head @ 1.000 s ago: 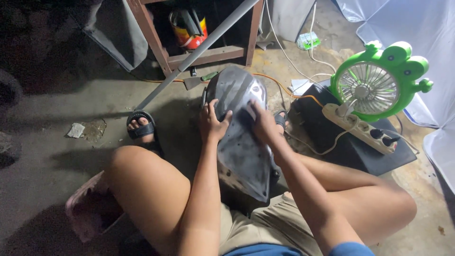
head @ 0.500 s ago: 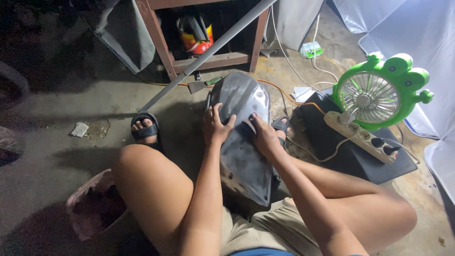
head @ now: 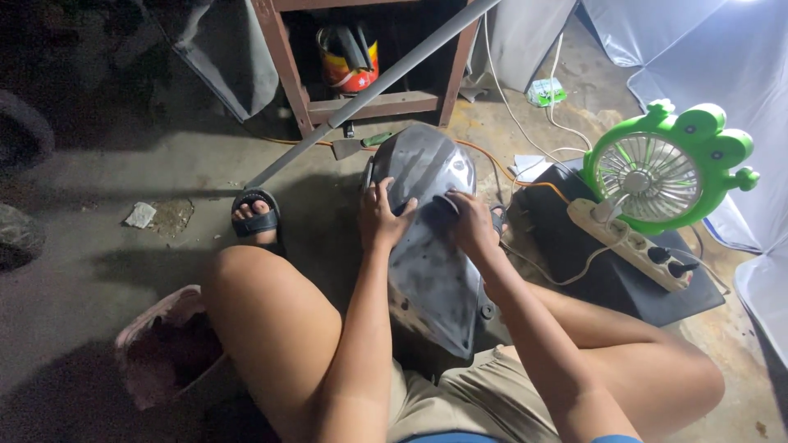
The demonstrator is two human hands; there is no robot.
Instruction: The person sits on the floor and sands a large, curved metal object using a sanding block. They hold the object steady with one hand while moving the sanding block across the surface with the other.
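A dark grey curved plastic panel [head: 427, 254], shiny in its far part, stands tilted between my knees on the concrete floor. My left hand [head: 379, 217] grips the panel's left edge, fingers spread over its surface. My right hand [head: 469, 220] presses a small dark pad [head: 446, 203] flat against the panel's upper right part. My left foot in a black sandal [head: 255, 220] rests on the floor to the left.
A green frog-shaped fan [head: 657, 168] and a white power strip [head: 628, 244] sit on a black mat at right. A grey pole [head: 369, 90] leans across a brown wooden shelf [head: 361, 102] holding a helmet [head: 349, 57]. A trowel [head: 355, 146] and cables lie beyond the panel.
My right hand has slid along the panel's upper part with the pad. The left hand keeps its hold on the edge. The view shifted slightly.
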